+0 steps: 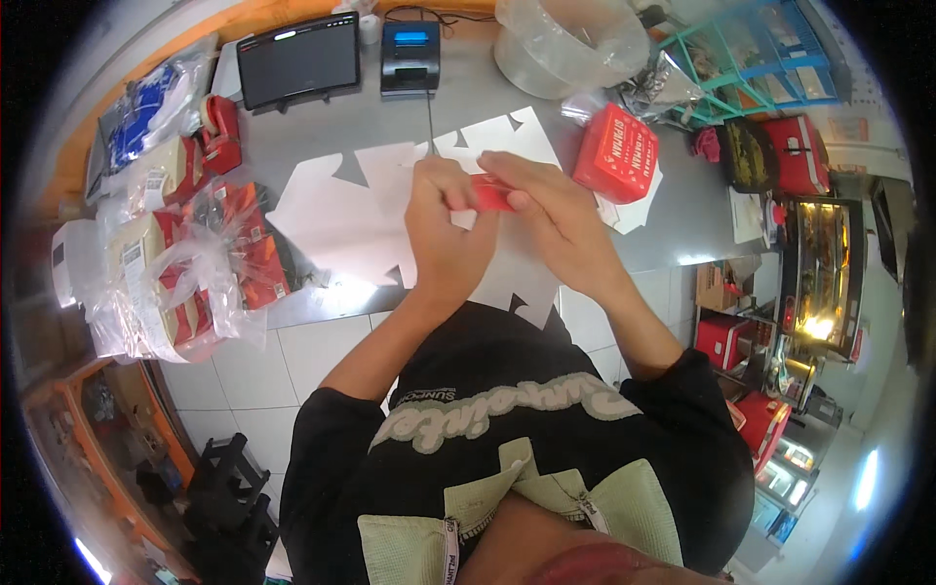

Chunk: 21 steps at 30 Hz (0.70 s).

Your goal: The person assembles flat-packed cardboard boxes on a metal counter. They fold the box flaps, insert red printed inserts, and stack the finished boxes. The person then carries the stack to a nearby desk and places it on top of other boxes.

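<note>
A white die-cut cardboard box blank (341, 210) lies flat on the metal table, its notched edges spread to the left and right. Between my hands a small red folded piece (492, 193) shows, apparently a turned-up part of the cardboard. My left hand (447, 229) has curled fingers closed on the left end of that piece. From the right, my right hand (561, 219) grips it with fingers laid over the top and the thumb underneath. Just right of my right hand stands a red printed box (616, 154), closed up, on some white sheets.
At the back are a black screen (298, 62), a small black printer (409, 57) and a large translucent tub (565, 44). Plastic-wrapped packs (161, 278) and a red tape dispenser (220, 134) crowd the left. A teal rack (746, 63) stands back right; a lit display case (822, 278) is beyond.
</note>
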Each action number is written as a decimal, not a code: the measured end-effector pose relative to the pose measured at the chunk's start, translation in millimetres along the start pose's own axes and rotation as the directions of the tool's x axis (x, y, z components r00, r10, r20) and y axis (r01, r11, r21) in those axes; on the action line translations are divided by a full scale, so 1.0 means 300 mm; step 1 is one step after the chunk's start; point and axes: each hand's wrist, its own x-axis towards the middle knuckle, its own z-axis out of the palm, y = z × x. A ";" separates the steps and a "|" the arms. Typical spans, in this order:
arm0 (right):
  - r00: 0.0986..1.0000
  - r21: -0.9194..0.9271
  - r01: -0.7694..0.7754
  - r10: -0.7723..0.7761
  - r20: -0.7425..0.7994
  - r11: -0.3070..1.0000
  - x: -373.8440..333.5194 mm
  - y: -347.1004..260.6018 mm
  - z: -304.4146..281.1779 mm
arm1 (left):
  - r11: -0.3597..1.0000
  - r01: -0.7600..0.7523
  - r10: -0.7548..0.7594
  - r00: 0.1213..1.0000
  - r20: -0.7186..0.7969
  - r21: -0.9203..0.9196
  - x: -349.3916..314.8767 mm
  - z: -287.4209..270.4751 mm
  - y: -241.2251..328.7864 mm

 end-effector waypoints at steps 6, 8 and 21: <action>0.971 0.220 -0.076 0.122 -0.204 0.972 -0.069 0.185 -0.091 | 0.824 -0.548 0.474 0.805 0.356 0.142 0.127 -0.122 0.025; 0.916 0.375 -0.199 0.308 -0.258 0.906 -0.130 0.260 -0.215 | 0.708 -0.545 0.495 0.837 0.234 0.449 0.199 -0.326 0.032; 0.935 0.297 -0.305 0.344 -0.088 0.905 -0.251 0.474 -0.355 | 0.833 0.017 -0.412 0.687 0.599 0.554 -0.043 0.367 -0.014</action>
